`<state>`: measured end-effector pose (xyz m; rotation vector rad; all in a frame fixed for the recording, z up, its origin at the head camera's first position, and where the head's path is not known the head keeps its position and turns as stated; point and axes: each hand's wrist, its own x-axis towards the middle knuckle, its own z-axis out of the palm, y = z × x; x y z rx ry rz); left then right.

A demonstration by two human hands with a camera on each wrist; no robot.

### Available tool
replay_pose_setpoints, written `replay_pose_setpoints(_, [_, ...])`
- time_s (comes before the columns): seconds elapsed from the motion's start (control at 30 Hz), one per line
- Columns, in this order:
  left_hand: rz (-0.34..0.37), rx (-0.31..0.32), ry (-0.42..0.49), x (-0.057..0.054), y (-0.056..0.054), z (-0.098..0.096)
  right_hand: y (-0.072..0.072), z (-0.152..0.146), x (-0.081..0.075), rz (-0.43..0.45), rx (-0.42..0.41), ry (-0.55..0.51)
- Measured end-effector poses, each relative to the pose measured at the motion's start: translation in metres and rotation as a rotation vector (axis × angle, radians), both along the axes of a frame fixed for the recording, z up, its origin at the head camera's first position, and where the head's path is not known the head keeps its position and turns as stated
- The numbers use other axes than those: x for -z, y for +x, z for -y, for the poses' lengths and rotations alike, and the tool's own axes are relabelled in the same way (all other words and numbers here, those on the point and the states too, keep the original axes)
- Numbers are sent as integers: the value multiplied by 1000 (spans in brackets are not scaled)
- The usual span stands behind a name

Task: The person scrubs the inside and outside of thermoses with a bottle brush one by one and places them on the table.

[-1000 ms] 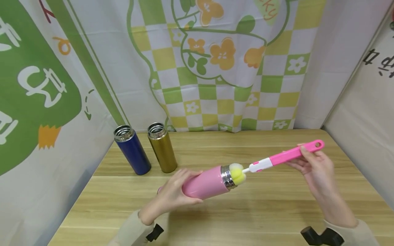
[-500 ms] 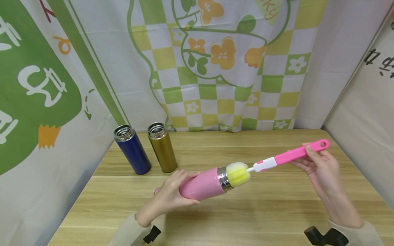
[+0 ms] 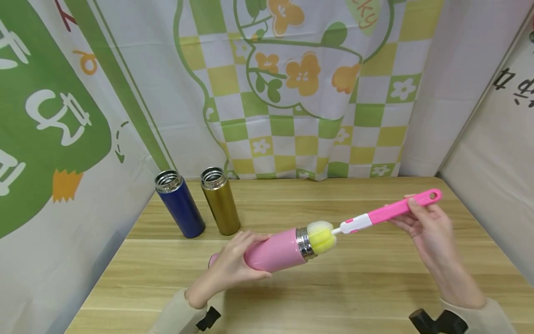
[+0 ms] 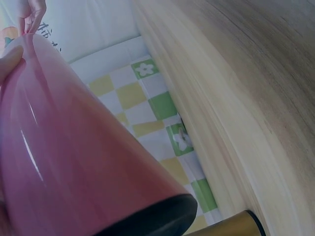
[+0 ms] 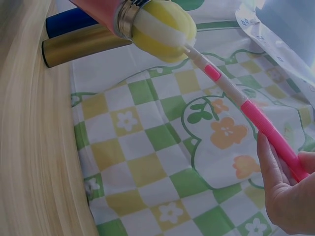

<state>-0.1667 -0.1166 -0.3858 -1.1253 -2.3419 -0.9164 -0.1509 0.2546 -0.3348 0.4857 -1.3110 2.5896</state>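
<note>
My left hand (image 3: 235, 262) grips a pink insulated bottle (image 3: 275, 250), tilted with its steel mouth toward the right. In the left wrist view the bottle's pink body (image 4: 74, 142) fills the left side, its dark base nearest the camera. Between thumb and fingers, my right hand (image 3: 429, 232) holds the pink handle of a bottle brush (image 3: 388, 212). The brush's yellow and white sponge head (image 3: 321, 237) sits at the bottle's mouth, most of it bulging outside the steel rim. In the right wrist view, the sponge head (image 5: 165, 32) presses against that rim.
A blue bottle (image 3: 181, 206) and a gold bottle (image 3: 221, 202), both without lids, stand upright at the back left of the wooden table (image 3: 333, 297). Behind the table hangs a checked, flowered curtain (image 3: 292, 130). Printed cloth walls (image 3: 496, 185) close in both sides.
The sponge head came partly out of the bottle's mouth as the brush moved right, then the brush shifted slightly back left. The left hand and bottle moved a little left.
</note>
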Motion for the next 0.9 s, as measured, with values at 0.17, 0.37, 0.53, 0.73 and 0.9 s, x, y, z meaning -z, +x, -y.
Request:
replay_pose_setpoints(0.17, [8, -3, 1, -1, 0, -2, 0, 2, 2, 5, 4, 3])
replay_pose_setpoints(0.37, [10, -7, 1, 0, 1, -3, -2, 5, 3, 19, 31, 40])
replay_pose_setpoints(0.53, [17, -12, 7, 0, 1, -5, -2, 9, 4, 43, 35, 57])
replay_pose_setpoints(0.73, [13, -12, 17, 0, 0, -7, -2, 14, 7, 61, 42, 91])
replay_pose_setpoints(0.9, [16, -10, 29, 1, 0, -7, -3, 18, 9, 60, 53, 99])
